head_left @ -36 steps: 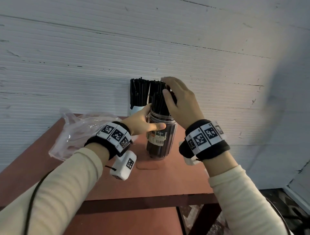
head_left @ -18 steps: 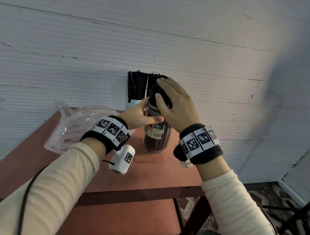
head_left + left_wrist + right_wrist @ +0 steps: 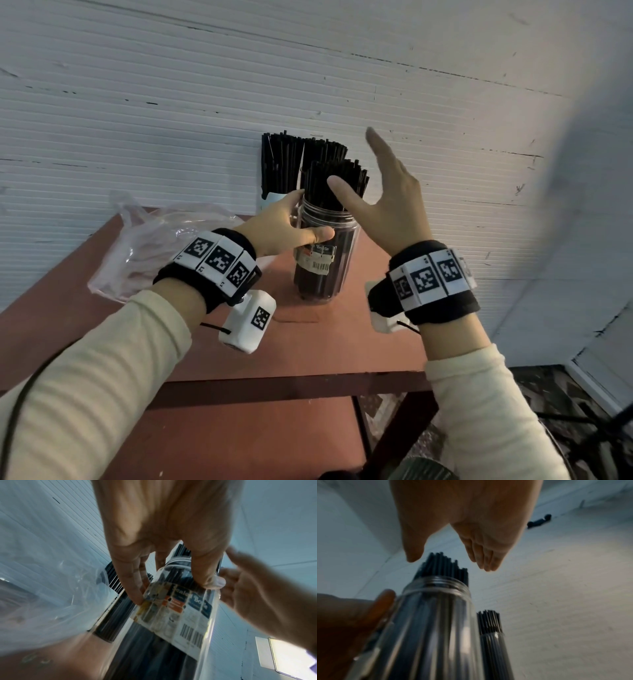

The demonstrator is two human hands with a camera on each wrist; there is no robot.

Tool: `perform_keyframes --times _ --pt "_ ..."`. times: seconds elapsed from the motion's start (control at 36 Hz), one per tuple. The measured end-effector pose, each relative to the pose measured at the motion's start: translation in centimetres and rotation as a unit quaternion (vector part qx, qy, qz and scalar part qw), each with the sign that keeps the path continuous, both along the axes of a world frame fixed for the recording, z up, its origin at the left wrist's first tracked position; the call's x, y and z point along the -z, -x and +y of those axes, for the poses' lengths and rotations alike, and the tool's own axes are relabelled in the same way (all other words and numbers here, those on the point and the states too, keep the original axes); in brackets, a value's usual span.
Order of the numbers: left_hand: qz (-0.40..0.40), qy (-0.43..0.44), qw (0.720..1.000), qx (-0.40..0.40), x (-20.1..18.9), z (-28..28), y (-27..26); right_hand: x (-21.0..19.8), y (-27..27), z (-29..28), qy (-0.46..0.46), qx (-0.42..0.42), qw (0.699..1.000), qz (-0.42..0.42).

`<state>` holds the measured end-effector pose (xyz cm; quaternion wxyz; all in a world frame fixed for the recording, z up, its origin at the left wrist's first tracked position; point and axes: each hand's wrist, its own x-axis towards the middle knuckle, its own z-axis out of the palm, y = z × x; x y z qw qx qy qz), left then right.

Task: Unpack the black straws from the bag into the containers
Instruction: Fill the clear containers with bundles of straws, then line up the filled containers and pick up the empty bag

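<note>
A clear plastic jar with a barcode label stands on the red-brown table, packed with black straws that stick out of its mouth. My left hand grips the jar just below the rim, thumb across the front. My right hand hovers beside the straw tops with straight, spread fingers, holding nothing. Behind the jar, two more containers of black straws stand against the wall; one shows in the right wrist view. The clear plastic bag lies crumpled at the left.
A white ribbed wall runs directly behind the table. The table's front edge is close to me, with a leg and patterned floor below at the right. Bare tabletop lies in front of the jar.
My right hand has lifted off the straw tops and opened, moving up and to the right. My left hand has kept its grip on the jar.
</note>
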<state>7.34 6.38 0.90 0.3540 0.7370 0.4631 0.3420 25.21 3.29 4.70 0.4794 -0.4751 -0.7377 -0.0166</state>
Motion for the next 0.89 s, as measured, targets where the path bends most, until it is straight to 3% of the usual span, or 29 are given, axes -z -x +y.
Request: perform_keyframes --times 0.11,0.22,0.33,0.61,0.75,0.89 --pt "-0.018 -0.006 1.0 -0.019 0.0 -0.2 0.4 1.5 -2.1 1.5 0.162 -0.011 0.986 0.025" --pt "-0.065 0.007 0.998 -0.023 0.3 -0.3 0.3 3.3 -2.3 3.1 0.273 -0.112 0.955 0.016" --pt "-0.117 0.022 0.993 -0.018 0.9 -0.1 0.3 4.3 -2.0 3.7 0.267 -0.112 0.957 0.026" --pt "-0.142 -0.034 0.989 -0.034 2.2 1.8 -1.3 3.9 -2.9 4.6 0.25 -0.061 0.964 0.07" --pt "-0.151 -0.133 0.968 -0.148 2.1 4.6 -1.3 4.1 -5.3 6.0 0.244 -0.007 0.964 0.105" --pt "-0.194 -0.145 0.928 -0.283 1.6 8.3 -1.0 4.5 -6.5 9.0 0.235 0.032 0.962 0.138"
